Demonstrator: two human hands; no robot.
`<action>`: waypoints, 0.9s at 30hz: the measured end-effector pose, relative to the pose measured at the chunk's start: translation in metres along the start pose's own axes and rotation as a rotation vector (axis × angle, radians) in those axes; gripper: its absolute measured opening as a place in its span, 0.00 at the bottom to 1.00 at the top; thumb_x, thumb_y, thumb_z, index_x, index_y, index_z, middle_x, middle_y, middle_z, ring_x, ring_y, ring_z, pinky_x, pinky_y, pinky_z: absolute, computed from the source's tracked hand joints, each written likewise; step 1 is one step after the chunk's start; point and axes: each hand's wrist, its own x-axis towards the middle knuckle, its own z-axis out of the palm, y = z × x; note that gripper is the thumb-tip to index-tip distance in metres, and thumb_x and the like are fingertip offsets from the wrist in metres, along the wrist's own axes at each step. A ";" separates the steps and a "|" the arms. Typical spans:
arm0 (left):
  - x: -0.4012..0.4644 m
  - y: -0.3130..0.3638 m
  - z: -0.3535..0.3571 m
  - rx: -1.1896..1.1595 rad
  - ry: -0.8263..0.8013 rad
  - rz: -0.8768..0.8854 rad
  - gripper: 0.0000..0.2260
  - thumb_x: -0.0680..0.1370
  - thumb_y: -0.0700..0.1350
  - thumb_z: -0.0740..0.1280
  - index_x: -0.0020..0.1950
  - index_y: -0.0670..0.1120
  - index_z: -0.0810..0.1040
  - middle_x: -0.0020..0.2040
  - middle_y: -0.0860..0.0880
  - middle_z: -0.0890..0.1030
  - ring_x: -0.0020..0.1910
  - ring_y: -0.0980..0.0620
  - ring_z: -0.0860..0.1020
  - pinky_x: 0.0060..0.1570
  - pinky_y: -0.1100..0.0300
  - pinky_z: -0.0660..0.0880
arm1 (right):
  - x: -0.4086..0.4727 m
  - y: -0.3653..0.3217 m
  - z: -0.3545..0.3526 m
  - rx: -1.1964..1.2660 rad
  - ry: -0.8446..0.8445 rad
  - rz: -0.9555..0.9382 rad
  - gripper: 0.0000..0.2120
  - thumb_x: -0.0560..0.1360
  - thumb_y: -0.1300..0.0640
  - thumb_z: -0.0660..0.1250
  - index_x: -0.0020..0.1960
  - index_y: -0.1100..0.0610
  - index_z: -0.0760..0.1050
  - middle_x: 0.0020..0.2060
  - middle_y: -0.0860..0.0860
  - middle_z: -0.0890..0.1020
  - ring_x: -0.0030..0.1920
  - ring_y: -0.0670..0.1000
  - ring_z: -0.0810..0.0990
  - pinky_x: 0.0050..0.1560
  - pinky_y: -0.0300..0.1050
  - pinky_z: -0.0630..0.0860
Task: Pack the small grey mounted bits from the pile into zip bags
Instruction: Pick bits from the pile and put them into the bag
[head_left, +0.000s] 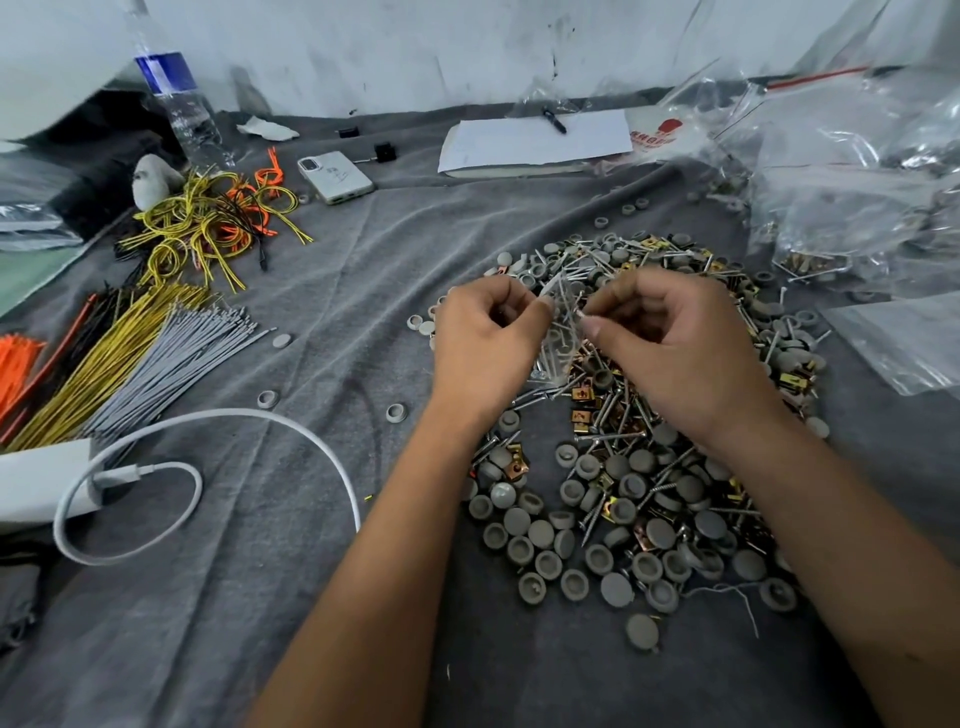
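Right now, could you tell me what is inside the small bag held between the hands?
Screws show through the clear small bag; the fingers of both hands cover its top edge.

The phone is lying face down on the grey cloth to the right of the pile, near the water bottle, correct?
Not quite. The phone does lie face down on the grey cloth near the water bottle, but the head view shows it to the left of the pile, not the right.

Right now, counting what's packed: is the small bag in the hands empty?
No. Screws show through the small bag pinched by both hands.
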 end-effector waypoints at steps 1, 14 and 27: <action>0.000 0.000 0.000 -0.001 -0.006 -0.001 0.12 0.80 0.40 0.71 0.36 0.43 0.78 0.35 0.32 0.80 0.31 0.43 0.74 0.35 0.40 0.77 | 0.000 0.001 0.000 -0.079 0.019 -0.020 0.04 0.76 0.61 0.75 0.49 0.52 0.84 0.39 0.45 0.85 0.39 0.43 0.84 0.39 0.37 0.80; 0.000 -0.002 0.003 -0.019 -0.047 -0.015 0.12 0.80 0.41 0.72 0.36 0.44 0.78 0.31 0.42 0.78 0.30 0.45 0.74 0.32 0.45 0.74 | -0.005 -0.004 0.003 -0.332 0.095 -0.219 0.06 0.74 0.65 0.75 0.50 0.58 0.85 0.40 0.48 0.85 0.40 0.38 0.82 0.42 0.26 0.75; 0.004 -0.007 0.001 -0.154 0.058 -0.062 0.12 0.80 0.39 0.70 0.40 0.32 0.77 0.32 0.38 0.77 0.30 0.45 0.74 0.34 0.51 0.73 | -0.006 -0.010 0.006 -0.385 -0.048 -0.375 0.08 0.74 0.63 0.76 0.53 0.58 0.86 0.48 0.49 0.87 0.48 0.42 0.83 0.54 0.28 0.75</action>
